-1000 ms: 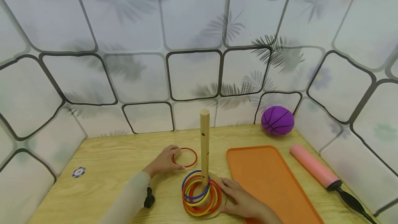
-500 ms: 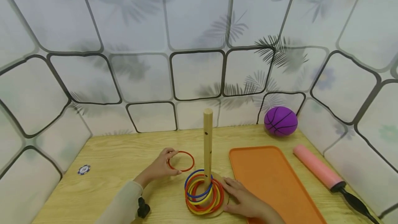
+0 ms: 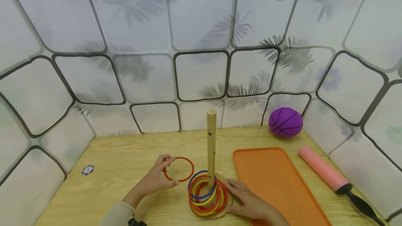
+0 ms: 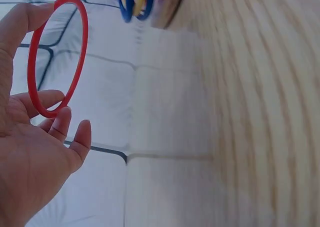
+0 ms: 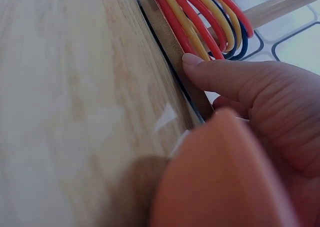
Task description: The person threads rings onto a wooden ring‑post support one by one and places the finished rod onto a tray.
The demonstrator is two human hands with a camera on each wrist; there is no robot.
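My left hand [image 3: 154, 180] holds a thin red ring [image 3: 193, 168] up off the table, just left of the wooden peg stand [image 3: 211, 142]. In the left wrist view the thumb and fingers grip opposite sides of the red ring [image 4: 84, 42], which stands nearly upright. Several red, yellow and blue rings [image 3: 204, 214] lie loosely heaped round the foot of the peg, some tilted. My right hand [image 3: 249, 201] grips the right edge of the stand's round base [image 3: 230, 203]. Its thumb presses the rim in the right wrist view, while its fingers are partly hidden.
An orange tray [image 3: 267, 173] lies right of the stand, partly under my right hand. Beyond it are a pink air pump [image 3: 325, 170] with a black end and a purple ball [image 3: 285, 122] by the back wall. A blue-and-white chip [image 3: 88, 170] lies at the left.
My left hand has lifted the red ring off the table and drawn it left and nearer, tilting it up. The right hand stays on the base. The view has shifted slightly.
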